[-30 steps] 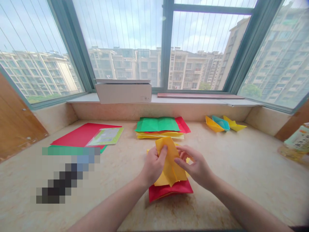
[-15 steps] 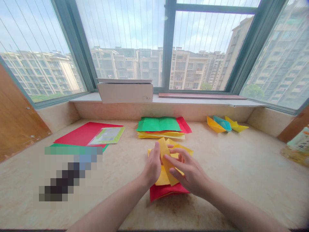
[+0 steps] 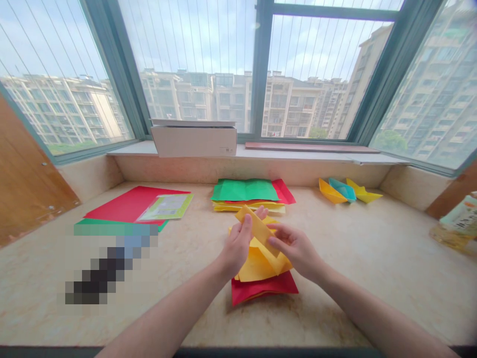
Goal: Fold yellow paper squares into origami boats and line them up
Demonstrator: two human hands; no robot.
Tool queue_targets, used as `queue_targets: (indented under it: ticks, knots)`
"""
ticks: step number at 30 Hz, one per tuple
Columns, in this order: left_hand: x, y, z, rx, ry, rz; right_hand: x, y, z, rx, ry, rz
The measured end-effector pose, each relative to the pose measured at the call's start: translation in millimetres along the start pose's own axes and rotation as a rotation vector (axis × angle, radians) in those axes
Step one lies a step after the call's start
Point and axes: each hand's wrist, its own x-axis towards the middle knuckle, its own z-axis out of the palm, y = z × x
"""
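Between my two hands is a folded strip of orange-yellow paper (image 3: 259,229), tilted down to the right. My left hand (image 3: 240,243) grips its upper left part, thumb on top. My right hand (image 3: 294,246) pinches its lower right end between thumb and fingers. Right below lie creased sheets of yellow paper (image 3: 257,263), partly hidden by my hands and the strip. Under them, red paper (image 3: 264,289) sticks out toward the front edge of the counter.
Behind my hands lies a stack of green, red and yellow paper (image 3: 246,190). Folded paper boats (image 3: 342,190) stand at the back right. Red sheets (image 3: 130,206) and a small packet (image 3: 167,206) lie left. A bottle (image 3: 460,223) is far right; a white box (image 3: 196,141) rests on the sill.
The folded strip has turned from nearly upright to a flatter slant. My right hand's spread fingers have closed into a pinch at its lower end.
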Motion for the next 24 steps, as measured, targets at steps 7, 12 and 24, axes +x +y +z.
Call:
queue_targets:
  ticks: [7,12,24]
  knots:
    - [-13.4,6.1,-7.1,0.887,-0.349,0.146,20.1,12.4,-28.6,0.058,0.328,-0.017]
    - [-20.1,1.8,-10.0,1.214,-0.795,0.196,25.6,18.1,-39.2,0.038,0.397,0.011]
    - [-4.5,15.3,-24.1,1.18,-0.638,0.3,26.0,11.8,-39.9,-0.019,0.402,0.018]
